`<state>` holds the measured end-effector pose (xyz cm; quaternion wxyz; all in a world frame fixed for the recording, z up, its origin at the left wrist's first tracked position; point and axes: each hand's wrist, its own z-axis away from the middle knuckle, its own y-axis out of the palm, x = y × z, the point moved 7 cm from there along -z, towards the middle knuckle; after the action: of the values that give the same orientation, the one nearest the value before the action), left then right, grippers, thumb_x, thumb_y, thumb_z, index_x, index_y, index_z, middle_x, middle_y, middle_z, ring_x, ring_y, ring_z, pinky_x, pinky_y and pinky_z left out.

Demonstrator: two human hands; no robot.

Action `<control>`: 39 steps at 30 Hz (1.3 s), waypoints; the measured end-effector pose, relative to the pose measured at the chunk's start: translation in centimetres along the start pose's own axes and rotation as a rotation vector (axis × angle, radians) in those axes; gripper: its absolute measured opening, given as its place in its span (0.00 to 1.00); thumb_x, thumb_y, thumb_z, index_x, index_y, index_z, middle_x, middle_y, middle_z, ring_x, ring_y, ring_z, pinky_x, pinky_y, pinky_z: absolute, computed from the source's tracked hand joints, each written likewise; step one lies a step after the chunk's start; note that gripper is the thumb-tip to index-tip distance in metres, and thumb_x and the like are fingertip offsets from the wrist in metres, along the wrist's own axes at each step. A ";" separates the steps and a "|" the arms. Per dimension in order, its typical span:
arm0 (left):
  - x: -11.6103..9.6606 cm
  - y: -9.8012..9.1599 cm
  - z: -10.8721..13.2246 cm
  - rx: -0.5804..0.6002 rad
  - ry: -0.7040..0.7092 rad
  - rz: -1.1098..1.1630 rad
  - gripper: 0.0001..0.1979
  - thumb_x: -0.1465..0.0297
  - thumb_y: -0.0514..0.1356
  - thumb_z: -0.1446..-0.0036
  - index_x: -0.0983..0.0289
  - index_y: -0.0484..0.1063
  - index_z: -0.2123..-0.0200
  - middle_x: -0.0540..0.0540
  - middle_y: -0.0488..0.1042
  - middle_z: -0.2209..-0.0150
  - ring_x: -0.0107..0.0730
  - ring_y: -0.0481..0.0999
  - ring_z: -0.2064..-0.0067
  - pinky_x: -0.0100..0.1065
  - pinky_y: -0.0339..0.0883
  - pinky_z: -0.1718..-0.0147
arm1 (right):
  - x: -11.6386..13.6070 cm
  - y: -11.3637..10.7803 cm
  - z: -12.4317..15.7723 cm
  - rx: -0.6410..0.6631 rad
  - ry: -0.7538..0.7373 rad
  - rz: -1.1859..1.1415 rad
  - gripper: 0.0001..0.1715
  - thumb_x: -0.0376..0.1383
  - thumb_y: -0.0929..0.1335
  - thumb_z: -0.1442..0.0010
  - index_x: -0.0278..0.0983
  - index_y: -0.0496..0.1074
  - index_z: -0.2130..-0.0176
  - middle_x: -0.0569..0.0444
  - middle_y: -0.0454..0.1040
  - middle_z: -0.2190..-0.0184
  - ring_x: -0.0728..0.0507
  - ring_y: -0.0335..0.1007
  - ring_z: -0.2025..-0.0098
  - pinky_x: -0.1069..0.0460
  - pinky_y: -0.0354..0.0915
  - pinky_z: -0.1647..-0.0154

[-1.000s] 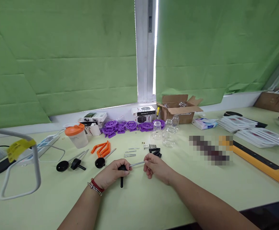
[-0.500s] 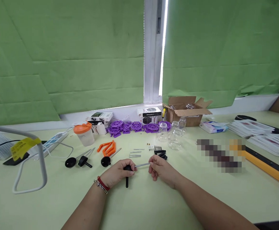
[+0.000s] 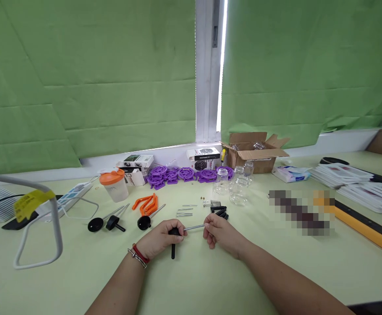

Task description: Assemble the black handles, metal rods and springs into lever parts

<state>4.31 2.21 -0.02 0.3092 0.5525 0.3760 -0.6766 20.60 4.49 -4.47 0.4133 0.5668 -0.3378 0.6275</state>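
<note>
My left hand (image 3: 164,232) is closed around a round black crank knob, its black handle (image 3: 173,250) pointing down towards me. From the knob a thin metal rod (image 3: 193,227) runs to the right. The fingertips of my right hand (image 3: 219,231) pinch the far end of that rod. Just beyond my hands lie several loose metal rods (image 3: 184,214), a few springs (image 3: 212,203) and a small pile of black handles (image 3: 222,211). To the left rest similar black knobs with rods, one (image 3: 144,222) near my left hand and another (image 3: 95,224) farther off.
Orange curved parts (image 3: 149,204) lie behind the knobs, near an orange-lidded shaker cup (image 3: 113,186). Purple wheel-shaped parts (image 3: 186,174) line the back by the wall. Glass jars (image 3: 239,194) stand before an open cardboard box (image 3: 259,162). A white bent frame (image 3: 58,232) stands at left.
Both hands keep the same hold on the knob and rod. The whole view has shifted very slightly.
</note>
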 end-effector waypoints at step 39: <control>0.0 -0.1 0.0 -0.012 0.002 0.003 0.07 0.70 0.61 0.53 0.65 0.68 0.69 0.54 0.72 0.62 0.31 0.67 0.61 0.32 0.59 0.59 | 0.4 0.1 0.1 0.000 0.007 0.037 0.13 0.45 0.61 0.42 0.37 0.58 0.69 0.57 0.68 0.76 0.51 0.63 0.80 0.54 0.61 0.79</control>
<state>4.23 2.22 -0.04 0.3131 0.5518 0.3794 -0.6734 20.53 4.38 -4.09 0.4031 0.5582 -0.3468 0.6369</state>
